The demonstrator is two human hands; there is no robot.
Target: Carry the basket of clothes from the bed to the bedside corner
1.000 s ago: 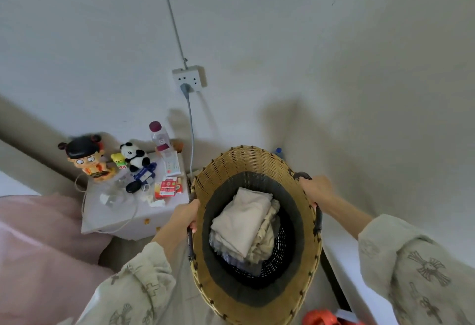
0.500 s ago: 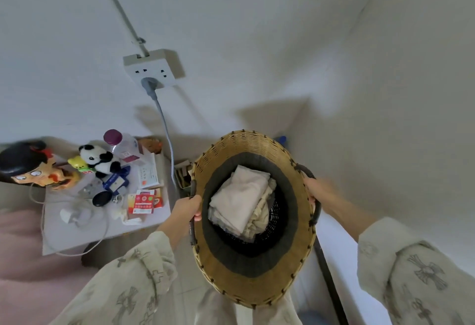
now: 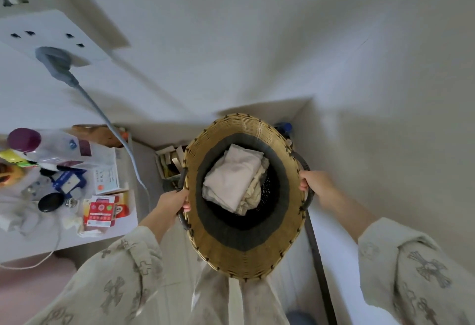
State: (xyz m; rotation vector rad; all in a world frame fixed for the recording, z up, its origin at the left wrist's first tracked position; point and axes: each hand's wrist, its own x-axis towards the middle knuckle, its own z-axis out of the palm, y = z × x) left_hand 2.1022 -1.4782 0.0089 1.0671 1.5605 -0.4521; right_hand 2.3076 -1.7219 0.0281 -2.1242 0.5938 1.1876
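Note:
A tall woven basket (image 3: 239, 252) with a tan rim and a dark inner band hangs in front of me, seen from above. Folded pale clothes (image 3: 232, 178) lie inside it. My left hand (image 3: 172, 202) grips the dark handle on the basket's left side. My right hand (image 3: 317, 187) grips the dark handle on its right side. The basket is over the floor in the corner where the two white walls meet, right of the bedside table (image 3: 108, 231).
The bedside table carries a clear bottle (image 3: 51, 145), small boxes (image 3: 101, 210), toys and cables. A wall socket (image 3: 48, 37) with a grey plug and cord hangs above it. A box of small items (image 3: 169, 163) sits on the floor beyond the basket. A dark rail (image 3: 318, 260) runs along the right wall.
I have moved closer to the corner; the socket and table slid left and grew larger. The basket stays held in both hands and sits lower toward the corner floor.

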